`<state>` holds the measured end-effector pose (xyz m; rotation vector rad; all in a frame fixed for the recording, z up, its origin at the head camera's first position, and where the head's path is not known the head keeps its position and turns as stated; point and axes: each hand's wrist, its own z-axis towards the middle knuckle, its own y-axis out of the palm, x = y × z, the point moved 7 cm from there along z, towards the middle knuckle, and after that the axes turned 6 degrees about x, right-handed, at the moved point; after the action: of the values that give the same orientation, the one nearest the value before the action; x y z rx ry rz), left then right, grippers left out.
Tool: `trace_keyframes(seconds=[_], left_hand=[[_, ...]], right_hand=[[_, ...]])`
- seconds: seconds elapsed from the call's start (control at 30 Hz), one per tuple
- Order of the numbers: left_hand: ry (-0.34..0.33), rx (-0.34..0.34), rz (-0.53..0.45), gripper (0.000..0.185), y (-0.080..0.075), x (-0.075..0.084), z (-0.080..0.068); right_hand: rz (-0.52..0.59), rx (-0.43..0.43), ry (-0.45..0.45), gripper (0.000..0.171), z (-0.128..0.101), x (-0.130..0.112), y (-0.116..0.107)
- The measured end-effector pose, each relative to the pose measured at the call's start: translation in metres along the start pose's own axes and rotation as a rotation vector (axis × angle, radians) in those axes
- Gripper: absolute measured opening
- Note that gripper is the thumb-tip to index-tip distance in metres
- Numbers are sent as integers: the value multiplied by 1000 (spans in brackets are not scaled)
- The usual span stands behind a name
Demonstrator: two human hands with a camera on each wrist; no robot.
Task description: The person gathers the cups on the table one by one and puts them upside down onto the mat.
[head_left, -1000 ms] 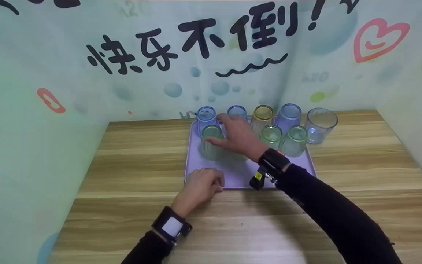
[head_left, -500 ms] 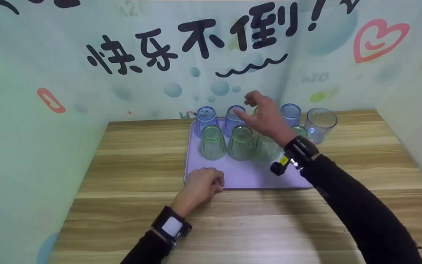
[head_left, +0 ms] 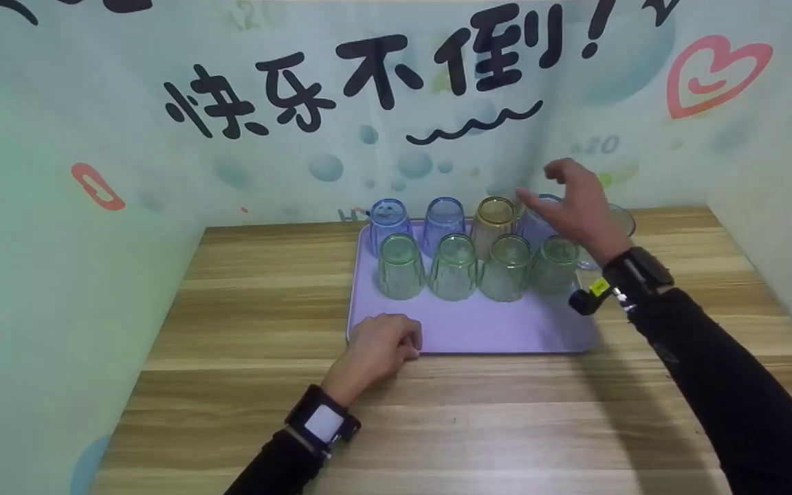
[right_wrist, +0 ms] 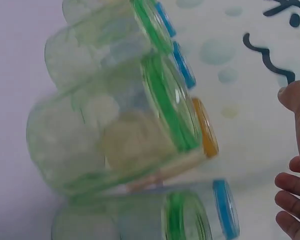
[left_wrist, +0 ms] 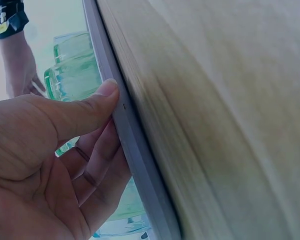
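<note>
On a lilac tray (head_left: pixel 492 335) stand two rows of upside-down glasses. Several green glasses (head_left: pixel 454 271) make up the front row. Behind them are blue glasses (head_left: pixel 445 223) and one amber glass (head_left: pixel 494 218). My left hand (head_left: pixel 377 347) is at the tray's front edge; the left wrist view shows its thumb (left_wrist: pixel 102 95) and fingers pinching the rim. Raised over the right end of the rows, my right hand (head_left: pixel 585 210) holds nothing, its thumb and fingers spread apart. It partly covers the rightmost blue glass and a glass (head_left: pixel 623 220) standing mouth-up off the tray.
The tray lies on a wood-grain table (head_left: pixel 265 295) near its back edge. A printed cloth (head_left: pixel 396 151) with black characters rises right behind the glasses. Pale walls close off the left and right sides.
My right hand has moved rightward above the glasses, from the left end to the right end, uncovering the green and amber ones. My left hand and the tray have not moved.
</note>
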<state>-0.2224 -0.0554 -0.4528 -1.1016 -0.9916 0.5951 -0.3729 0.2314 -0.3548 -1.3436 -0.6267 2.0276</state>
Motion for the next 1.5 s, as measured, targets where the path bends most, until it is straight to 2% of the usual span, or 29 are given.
trace_keyframes(seconds=[0.27, 0.5, 0.63, 0.83, 1.0, 1.3, 1.5], left_hand=[[-20, -19, -6, 9, 1, 1, 1], [-22, -18, 3, 9, 1, 1, 1], [-19, -17, 0, 9, 1, 1, 0], [7, 21, -5, 11, -1, 1, -2], [21, 36, -9, 12, -2, 2, -2], [-4, 13, -9, 10, -1, 2, -1], [-17, 1, -10, 9, 0, 0, -1]], right_hand=[[-28, -18, 100, 89, -10, 49, -31], [45, -96, 160, 101, -27, 87, -46], [94, -125, 166, 104, -35, 104, -46], [173, -104, 130, 105, -44, 120, -44], [197, -97, 165, 107, -49, 133, -41], [258, -114, 190, 107, -55, 143, -30], [262, -118, 200, 103, -57, 150, -22]])
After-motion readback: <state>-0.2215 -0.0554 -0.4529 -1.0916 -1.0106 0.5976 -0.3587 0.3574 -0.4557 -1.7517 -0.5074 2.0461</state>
